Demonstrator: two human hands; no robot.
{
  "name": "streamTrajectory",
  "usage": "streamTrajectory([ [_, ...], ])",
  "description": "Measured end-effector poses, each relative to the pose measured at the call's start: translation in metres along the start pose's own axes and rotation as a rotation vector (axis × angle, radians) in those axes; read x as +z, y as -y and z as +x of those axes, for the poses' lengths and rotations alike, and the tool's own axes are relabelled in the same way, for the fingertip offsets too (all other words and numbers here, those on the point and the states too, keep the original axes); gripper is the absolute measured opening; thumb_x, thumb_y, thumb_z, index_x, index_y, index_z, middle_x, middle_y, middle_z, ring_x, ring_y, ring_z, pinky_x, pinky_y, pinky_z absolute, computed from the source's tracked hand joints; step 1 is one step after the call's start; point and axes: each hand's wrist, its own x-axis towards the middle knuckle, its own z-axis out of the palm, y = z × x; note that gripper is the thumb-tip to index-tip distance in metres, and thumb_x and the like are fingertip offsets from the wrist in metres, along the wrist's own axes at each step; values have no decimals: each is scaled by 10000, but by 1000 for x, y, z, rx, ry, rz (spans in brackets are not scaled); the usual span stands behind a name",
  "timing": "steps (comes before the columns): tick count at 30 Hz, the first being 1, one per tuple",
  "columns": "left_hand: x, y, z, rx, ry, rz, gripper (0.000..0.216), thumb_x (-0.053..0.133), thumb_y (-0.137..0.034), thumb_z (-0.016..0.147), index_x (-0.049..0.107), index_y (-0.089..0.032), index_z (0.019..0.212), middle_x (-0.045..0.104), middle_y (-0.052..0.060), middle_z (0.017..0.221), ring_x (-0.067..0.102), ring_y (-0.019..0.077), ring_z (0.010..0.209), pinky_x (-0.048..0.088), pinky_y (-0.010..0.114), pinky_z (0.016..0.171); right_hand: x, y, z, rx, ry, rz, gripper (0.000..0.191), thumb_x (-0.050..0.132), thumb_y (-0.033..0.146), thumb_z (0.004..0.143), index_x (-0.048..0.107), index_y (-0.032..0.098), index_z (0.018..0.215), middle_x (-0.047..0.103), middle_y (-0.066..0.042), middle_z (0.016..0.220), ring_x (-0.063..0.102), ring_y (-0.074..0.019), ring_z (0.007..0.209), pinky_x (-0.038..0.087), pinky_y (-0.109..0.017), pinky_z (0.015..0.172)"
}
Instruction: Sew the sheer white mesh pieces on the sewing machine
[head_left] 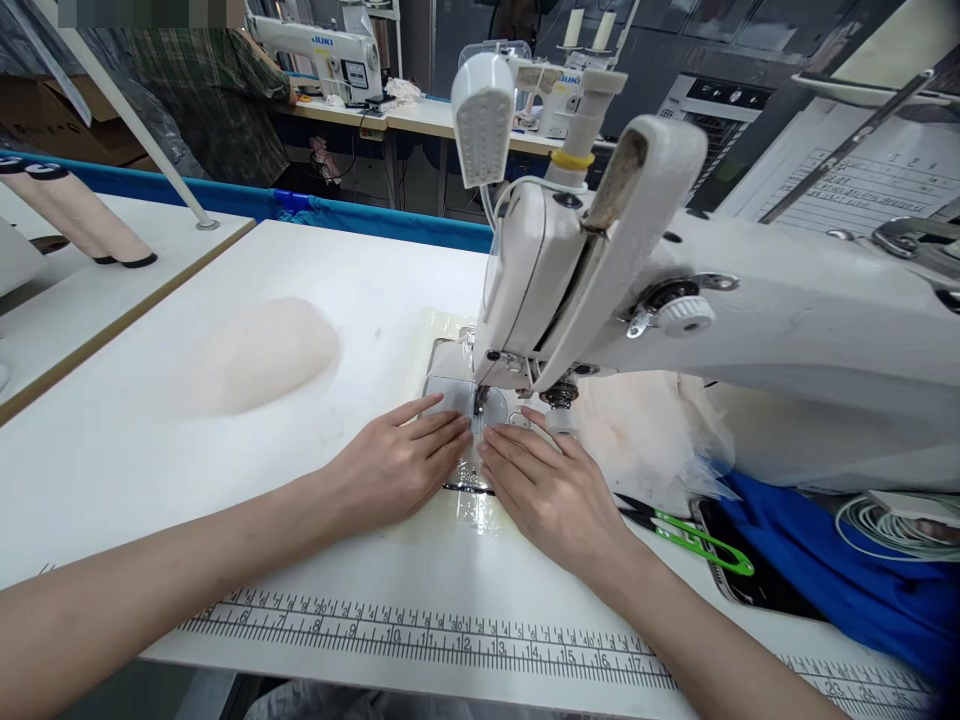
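My left hand (397, 465) lies flat on the white table, fingers stretched toward the needle plate (450, 390) of a white sewing machine (600, 270). My right hand (551, 485) lies flat beside it, fingers pointing at the presser foot (480, 400). Both hands press down a thin, clear, shiny piece of material (469, 500) with a dark edge between them. It runs under the needle. Neither hand grips anything.
A pale peach fabric piece (262, 355) lies to the left. More peach fabric (645, 430), green-handled snips (690, 535), blue cloth (825, 570) and a phone sit at the right. A printed ruler (420, 635) runs along the front edge. Another person (217, 100) stands at far machines.
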Motion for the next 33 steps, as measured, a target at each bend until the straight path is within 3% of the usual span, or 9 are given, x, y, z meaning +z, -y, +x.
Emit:
streamTrajectory([
  [5,-1,0,0,-47,23,-27,311,445,-249,978,644,-112,1173,681,93,1193,636,208,1127,458,433,1074,1,-1,2,17,26,-12,187,578,171,915,728,126,1016,730,-108,1082,692,-206,964,494,-412,960],
  [14,-4,-6,-1,-70,4,-20,280,503,-235,954,658,-92,1137,701,105,1151,648,223,1102,464,427,1057,1,0,2,23,43,-66,222,526,214,953,724,139,1020,728,-98,1092,687,-182,913,465,-405,980],
  [23,3,5,5,-101,41,36,376,450,-336,984,645,-75,1172,683,123,1181,644,231,1112,473,424,1045,4,-2,10,115,110,-108,264,496,253,966,697,127,1080,706,-85,1154,677,-205,912,407,-443,1037],
  [33,12,16,9,-154,66,6,431,430,-397,988,618,-88,1223,660,117,1228,605,246,1168,438,431,1062,0,-6,10,116,121,-133,273,500,296,968,677,148,1114,705,-43,1166,661,-225,967,381,-433,1011],
])
